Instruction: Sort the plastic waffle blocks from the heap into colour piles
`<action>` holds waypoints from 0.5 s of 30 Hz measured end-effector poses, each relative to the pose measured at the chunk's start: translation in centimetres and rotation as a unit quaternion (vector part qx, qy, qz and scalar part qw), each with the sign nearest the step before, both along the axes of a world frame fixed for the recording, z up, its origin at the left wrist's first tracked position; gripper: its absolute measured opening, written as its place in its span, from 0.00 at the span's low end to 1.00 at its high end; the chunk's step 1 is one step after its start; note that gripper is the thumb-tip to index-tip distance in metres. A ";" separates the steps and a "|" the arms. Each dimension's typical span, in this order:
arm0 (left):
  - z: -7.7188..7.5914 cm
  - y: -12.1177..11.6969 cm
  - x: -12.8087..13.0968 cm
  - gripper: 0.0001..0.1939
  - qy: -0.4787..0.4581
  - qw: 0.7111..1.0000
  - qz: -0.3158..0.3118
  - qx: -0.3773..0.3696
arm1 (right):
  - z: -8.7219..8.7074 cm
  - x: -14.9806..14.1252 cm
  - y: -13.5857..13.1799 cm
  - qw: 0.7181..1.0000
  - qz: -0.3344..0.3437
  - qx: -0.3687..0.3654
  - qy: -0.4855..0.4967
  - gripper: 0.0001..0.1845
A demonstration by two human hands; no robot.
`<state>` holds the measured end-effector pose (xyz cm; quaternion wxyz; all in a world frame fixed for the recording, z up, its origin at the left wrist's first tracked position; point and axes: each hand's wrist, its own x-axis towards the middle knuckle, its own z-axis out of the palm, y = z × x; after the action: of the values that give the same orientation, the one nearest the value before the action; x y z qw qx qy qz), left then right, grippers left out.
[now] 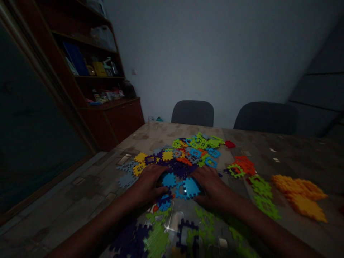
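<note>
"What are the hands doing over there?"

"From the wearer's head, I see the left hand (pixel 153 181) with thumb and fingers spread, beside a blue plastic toothed piece (pixel 168 180)."

"And the right?"

"The right hand (pixel 208 182) curves at a brighter blue toothed plastic panel (pixel 191 187), thumb and fingers apart; whether it grips, I can't tell."

"Anything around them?"

"A mixed heap of colourful interlocking plastic pieces (pixel 199 144) beyond, lime-green plastic pieces (pixel 157 239) nearer the wearer, and orange-yellow plastic pieces (pixel 309 206) off right, all on the brown patterned table (pixel 88 190)."
</note>
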<state>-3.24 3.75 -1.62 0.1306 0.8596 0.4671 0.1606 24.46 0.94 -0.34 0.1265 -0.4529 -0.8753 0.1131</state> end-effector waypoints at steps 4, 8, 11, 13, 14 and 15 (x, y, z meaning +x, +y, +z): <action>-0.3 0.3 0.1 0.30 -0.003 1.000 -0.008 0.003 | 0.1 0.4 -0.1 1.000 0.000 -0.001 -0.007 0.27; -0.2 0.2 0.3 0.31 -0.001 1.000 -0.005 0.012 | 0.4 -0.2 -0.2 0.999 0.030 -0.023 -0.036 0.36; -0.4 0.2 0.1 0.29 0.004 1.000 0.008 0.019 | 0.6 -0.6 -0.1 0.998 0.025 -0.027 -0.048 0.35; -0.7 0.4 0.0 0.27 0.004 1.000 0.017 0.019 | 0.5 -0.7 0.1 0.998 0.025 -0.020 -0.050 0.31; -0.8 0.5 -0.1 0.25 0.002 1.000 0.021 0.019 | 0.4 -0.7 0.2 0.998 0.028 -0.014 -0.050 0.29; -1.0 0.6 -0.1 0.24 -0.001 1.000 0.023 0.018 | 0.3 -0.7 0.3 0.998 0.031 -0.009 -0.049 0.27</action>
<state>-3.35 4.39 -2.59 0.1121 0.8509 0.4834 0.1726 23.80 1.24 0.00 0.0754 -0.4316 -0.8930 0.1028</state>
